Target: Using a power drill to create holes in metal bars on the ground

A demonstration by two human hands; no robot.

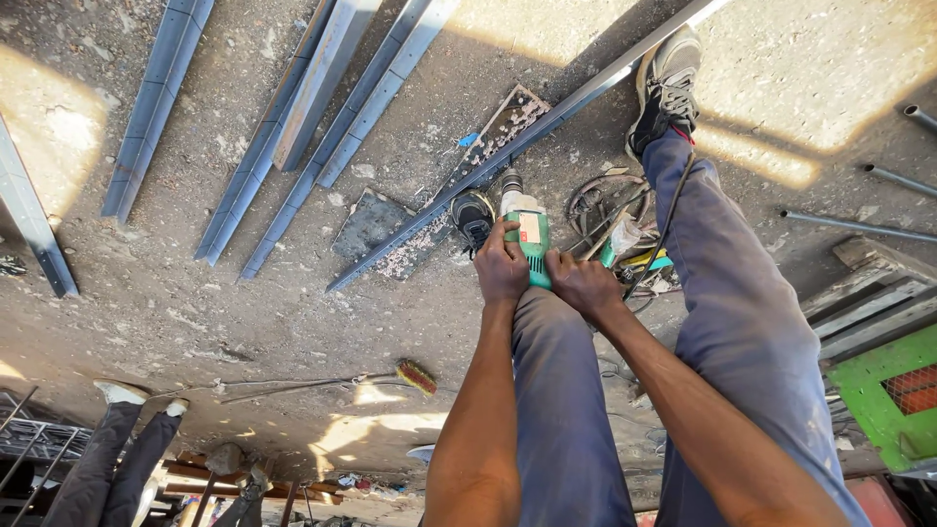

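Note:
Both of my hands hold a green and white power drill [527, 234] pointed down at a long grey metal bar [488, 161] lying on the ground. My left hand [501, 265] wraps the drill's body from the left. My right hand [584, 284] grips its rear handle on the right. One of my shoes [473, 217] stands on the bar beside the drill tip; the other shoe [667, 83] rests on the same bar further along. A black cable [673, 210] runs from the drill across my trouser leg.
Several grey metal profiles [293, 127] lie on the dusty concrete at left. A wire brush [417, 376] lies nearby. Thin rods [859, 226] and a green metal frame [893, 390] are at right. Another person's legs [117, 449] stand at lower left.

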